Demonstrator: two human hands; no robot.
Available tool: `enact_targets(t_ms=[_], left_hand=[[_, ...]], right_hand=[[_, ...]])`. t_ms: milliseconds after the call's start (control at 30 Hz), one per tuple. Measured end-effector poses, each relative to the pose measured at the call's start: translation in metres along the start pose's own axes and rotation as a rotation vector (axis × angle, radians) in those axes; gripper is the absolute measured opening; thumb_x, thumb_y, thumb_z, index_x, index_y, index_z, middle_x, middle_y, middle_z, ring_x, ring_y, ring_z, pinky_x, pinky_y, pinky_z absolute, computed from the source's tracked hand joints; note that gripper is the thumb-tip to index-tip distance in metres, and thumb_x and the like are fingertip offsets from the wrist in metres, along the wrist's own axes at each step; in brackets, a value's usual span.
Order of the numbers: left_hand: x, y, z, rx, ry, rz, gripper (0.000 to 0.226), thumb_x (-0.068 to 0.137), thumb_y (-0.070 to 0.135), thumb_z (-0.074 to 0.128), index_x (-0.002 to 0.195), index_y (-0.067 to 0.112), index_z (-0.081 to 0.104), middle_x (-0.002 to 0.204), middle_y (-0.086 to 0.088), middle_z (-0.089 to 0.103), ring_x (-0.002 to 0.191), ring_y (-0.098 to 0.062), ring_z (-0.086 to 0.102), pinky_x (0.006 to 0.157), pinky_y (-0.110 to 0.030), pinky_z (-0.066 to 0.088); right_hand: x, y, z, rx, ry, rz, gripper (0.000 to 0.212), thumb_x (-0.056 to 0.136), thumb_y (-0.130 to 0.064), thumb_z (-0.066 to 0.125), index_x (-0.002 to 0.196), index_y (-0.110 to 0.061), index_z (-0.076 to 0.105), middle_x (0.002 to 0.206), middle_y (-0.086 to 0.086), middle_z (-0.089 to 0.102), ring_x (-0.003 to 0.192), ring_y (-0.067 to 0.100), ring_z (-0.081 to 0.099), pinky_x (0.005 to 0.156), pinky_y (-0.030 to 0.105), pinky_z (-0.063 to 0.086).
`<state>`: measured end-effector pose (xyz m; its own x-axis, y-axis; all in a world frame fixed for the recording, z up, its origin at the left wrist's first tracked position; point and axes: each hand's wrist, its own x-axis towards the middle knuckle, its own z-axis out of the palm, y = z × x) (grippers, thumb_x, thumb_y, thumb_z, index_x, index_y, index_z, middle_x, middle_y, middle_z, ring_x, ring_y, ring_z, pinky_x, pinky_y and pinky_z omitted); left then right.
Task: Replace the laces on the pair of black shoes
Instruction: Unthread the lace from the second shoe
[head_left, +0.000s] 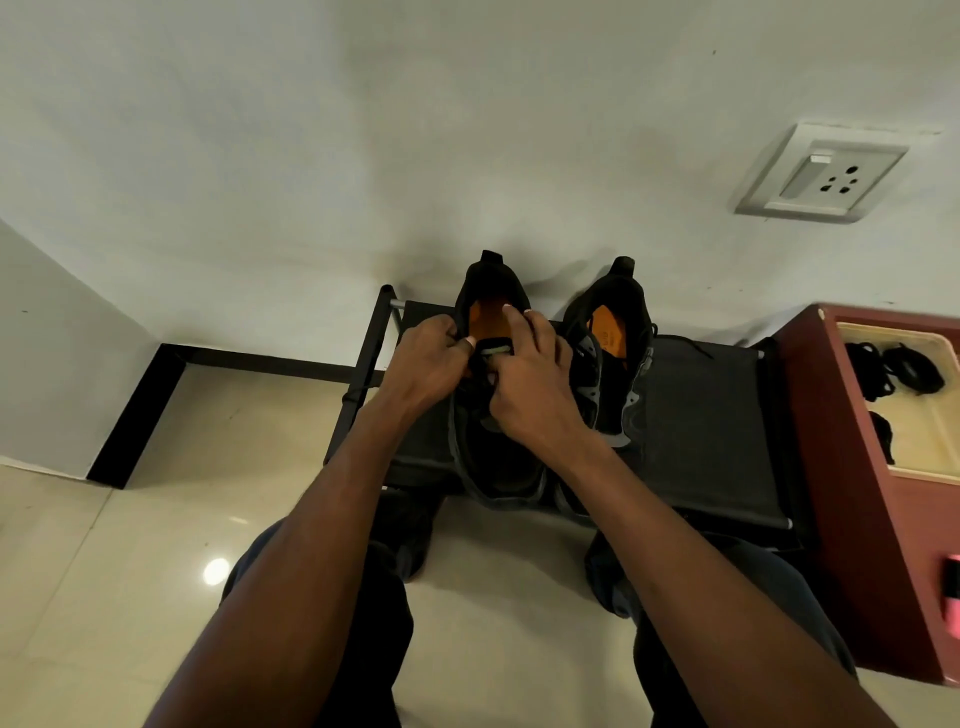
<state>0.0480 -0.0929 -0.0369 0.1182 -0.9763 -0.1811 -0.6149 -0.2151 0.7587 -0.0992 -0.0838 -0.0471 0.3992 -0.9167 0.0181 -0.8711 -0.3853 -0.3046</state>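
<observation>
Two black shoes with orange insoles stand side by side on a low black rack (711, 415), heels toward the wall. Both my hands are on the left shoe (493, 457). My left hand (428, 364) pinches at the top of its tongue, fingers closed on the lace area. My right hand (530, 384) grips the same spot from the right, with two fingers stretched over the shoe's opening. The lace itself is hidden under my fingers. The right shoe (618, 364) stands untouched, a thin black lace (685, 343) trailing from it onto the rack.
A maroon cabinet (852, 519) stands at the right, its top tray (930, 447) holding black bundles that look like laces. A wall socket (821, 176) is above it. Glossy beige floor tiles (130, 571) stretch to the left. My knees are under my forearms.
</observation>
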Motion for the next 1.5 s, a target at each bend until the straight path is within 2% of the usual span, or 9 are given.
enact_targets(t_ms=[267, 433, 600, 867, 967, 1133, 1267, 1367, 1500], left_hand=[[-0.002, 0.001, -0.005, 0.041, 0.018, 0.010, 0.014, 0.102, 0.025, 0.052, 0.099, 0.012, 0.056, 0.073, -0.001, 0.070, 0.071, -0.007, 0.064, 0.064, -0.029, 0.041], [0.002, -0.001, -0.002, 0.043, 0.016, 0.011, 0.018, 0.099, 0.029, 0.055, 0.087, 0.015, 0.054, 0.079, -0.006, 0.069, 0.074, -0.020, 0.068, 0.069, -0.039, 0.053], [0.002, 0.000, -0.004, 0.054, 0.015, -0.004, 0.022, 0.099, 0.027, 0.055, 0.080, 0.018, 0.050, 0.077, -0.006, 0.063, 0.073, -0.025, 0.063, 0.066, -0.037, 0.047], [0.000, 0.002, -0.005, 0.030, -0.001, -0.009, 0.015, 0.102, 0.028, 0.053, 0.099, 0.013, 0.055, 0.073, -0.001, 0.070, 0.073, -0.010, 0.066, 0.065, -0.030, 0.043], [0.000, 0.002, -0.004, 0.035, 0.005, -0.020, 0.015, 0.101, 0.028, 0.053, 0.092, 0.016, 0.055, 0.072, 0.000, 0.070, 0.069, -0.010, 0.064, 0.062, -0.030, 0.040], [0.001, 0.002, -0.003, 0.041, 0.020, -0.014, 0.020, 0.100, 0.027, 0.055, 0.082, 0.018, 0.050, 0.074, -0.003, 0.065, 0.067, -0.016, 0.060, 0.060, -0.031, 0.040], [0.002, 0.001, -0.004, 0.046, 0.022, -0.015, 0.023, 0.099, 0.026, 0.055, 0.079, 0.020, 0.048, 0.074, -0.004, 0.059, 0.066, -0.019, 0.055, 0.059, -0.031, 0.039], [0.001, 0.001, -0.004, 0.049, 0.013, -0.012, 0.018, 0.100, 0.027, 0.054, 0.085, 0.018, 0.052, 0.079, -0.006, 0.065, 0.070, -0.019, 0.062, 0.062, -0.032, 0.044], [0.000, 0.002, -0.005, 0.062, 0.011, -0.020, 0.015, 0.101, 0.027, 0.052, 0.099, 0.013, 0.057, 0.077, -0.003, 0.070, 0.075, -0.016, 0.066, 0.062, -0.031, 0.041]], right_hand=[[0.016, 0.032, -0.028, 0.729, 0.564, 0.674, 0.017, 0.089, -0.008, 0.047, 0.087, -0.009, 0.064, 0.129, 0.014, 0.052, 0.117, 0.034, 0.051, 0.103, 0.047, 0.046], [0.008, 0.013, -0.020, 0.256, 0.325, 0.119, 0.034, 0.089, -0.009, 0.061, 0.122, -0.018, 0.064, 0.161, 0.011, 0.022, 0.148, 0.033, 0.011, 0.118, 0.048, 0.016], [0.004, 0.005, 0.000, -0.024, -0.018, -0.077, 0.026, 0.090, -0.017, 0.061, 0.114, -0.021, 0.071, 0.166, 0.005, 0.006, 0.150, 0.027, -0.005, 0.117, 0.049, 0.006], [0.017, 0.063, -0.057, 0.699, 0.789, 0.690, 0.013, 0.096, -0.004, 0.052, 0.099, -0.005, 0.065, 0.134, 0.012, 0.050, 0.125, 0.027, 0.048, 0.103, 0.029, 0.040], [0.010, 0.062, -0.053, 0.494, 0.708, 0.704, 0.024, 0.096, -0.009, 0.056, 0.119, -0.008, 0.061, 0.149, 0.013, 0.039, 0.138, 0.031, 0.034, 0.115, 0.042, 0.030], [0.008, 0.016, -0.020, 0.125, 0.170, 0.032, 0.035, 0.090, -0.013, 0.062, 0.125, -0.018, 0.064, 0.163, 0.010, 0.017, 0.150, 0.033, 0.006, 0.118, 0.052, 0.014], [0.004, 0.003, 0.003, -0.042, -0.004, -0.110, 0.028, 0.090, -0.018, 0.061, 0.117, -0.017, 0.070, 0.166, 0.007, 0.009, 0.150, 0.028, -0.001, 0.116, 0.049, 0.009], [0.010, 0.014, -0.016, 0.077, 0.130, -0.028, 0.017, 0.091, -0.012, 0.058, 0.098, -0.013, 0.073, 0.161, 0.007, 0.025, 0.148, 0.031, 0.013, 0.117, 0.050, 0.015], [0.018, 0.046, -0.060, 0.476, 0.859, 0.301, 0.016, 0.091, -0.002, 0.048, 0.087, -0.007, 0.062, 0.131, 0.015, 0.052, 0.123, 0.028, 0.049, 0.103, 0.032, 0.041]])
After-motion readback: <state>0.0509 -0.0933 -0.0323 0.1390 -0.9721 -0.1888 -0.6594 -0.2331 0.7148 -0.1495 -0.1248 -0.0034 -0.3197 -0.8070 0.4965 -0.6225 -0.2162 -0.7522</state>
